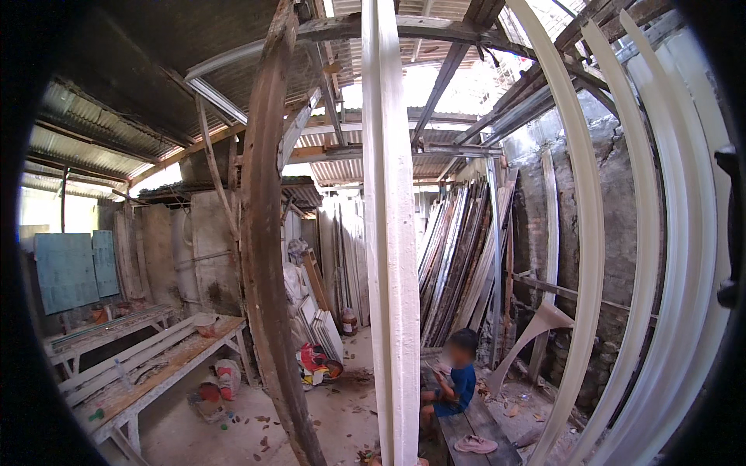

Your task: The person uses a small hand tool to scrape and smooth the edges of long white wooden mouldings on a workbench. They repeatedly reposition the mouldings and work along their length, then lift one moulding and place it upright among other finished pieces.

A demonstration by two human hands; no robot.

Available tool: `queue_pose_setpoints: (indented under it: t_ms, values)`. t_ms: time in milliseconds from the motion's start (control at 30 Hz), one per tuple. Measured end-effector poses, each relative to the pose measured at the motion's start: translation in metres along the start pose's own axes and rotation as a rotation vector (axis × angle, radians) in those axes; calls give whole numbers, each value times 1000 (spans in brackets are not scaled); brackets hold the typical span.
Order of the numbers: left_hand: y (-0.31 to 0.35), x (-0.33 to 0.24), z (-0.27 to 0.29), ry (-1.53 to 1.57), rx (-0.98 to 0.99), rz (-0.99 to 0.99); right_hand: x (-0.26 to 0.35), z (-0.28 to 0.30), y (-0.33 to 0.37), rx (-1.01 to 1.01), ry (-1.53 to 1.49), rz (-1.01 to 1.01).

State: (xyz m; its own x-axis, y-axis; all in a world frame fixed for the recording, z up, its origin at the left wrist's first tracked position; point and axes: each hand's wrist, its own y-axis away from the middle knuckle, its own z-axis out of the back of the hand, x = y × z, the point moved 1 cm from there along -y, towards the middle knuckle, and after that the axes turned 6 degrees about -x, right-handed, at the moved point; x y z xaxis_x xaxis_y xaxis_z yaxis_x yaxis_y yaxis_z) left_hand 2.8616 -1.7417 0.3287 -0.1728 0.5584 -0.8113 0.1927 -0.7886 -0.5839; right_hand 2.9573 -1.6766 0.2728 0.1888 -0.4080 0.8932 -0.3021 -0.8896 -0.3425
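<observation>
A long white moulding strip (396, 248) stands upright close in front of me, running from the top edge of the head view to the bottom. Neither my left hand nor my right hand can be made out. At the lower edge, beside the strip's foot, there is a tiny skin-toned sliver, too small to identify. Left of the strip rises a dark, weathered wooden post (264, 202). More long pale strips (587, 202) stand on the right, bent by the lens.
A person in blue (460, 380) sits on a dark bench (486, 435) to the right, with a pink shoe-like item (475, 444) on it. Worktables (155, 365) stand left. Several long boards (458, 256) lean at the back. Bags (311, 361) and debris lie on the floor.
</observation>
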Motion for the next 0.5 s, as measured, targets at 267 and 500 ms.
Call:
queue_pose_setpoints:
  t_ms: [267, 500]
  values:
    - [-14, -51, 39, 77, -17, 7, -12, -21, 9, 18, 36, -7]
    - [-52, -119, 46, 272, -81, 30, 15, -18, -9, 89, 139, 6]
